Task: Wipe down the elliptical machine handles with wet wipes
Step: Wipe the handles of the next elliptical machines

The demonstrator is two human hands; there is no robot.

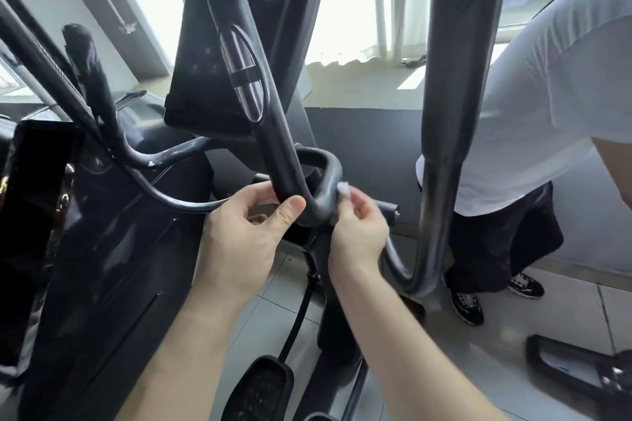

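The elliptical's fixed black handle [260, 85] rises up the middle of the view, with a silver sensor plate on it, and bends into a loop [325, 167] at its base. My left hand [246, 229] grips the lower bend of this handle, thumb across the front. My right hand [359, 225] pinches a small white wet wipe [343, 189] against the right side of the loop. Most of the wipe is hidden under my fingers.
A thick black moving arm [455, 79] stands upright at the right. The dark console [219, 44] sits behind the handle, and a second handle [89, 68] is at the left. A person in a white shirt [547, 96] stands close on the right. A pedal [263, 390] lies below.
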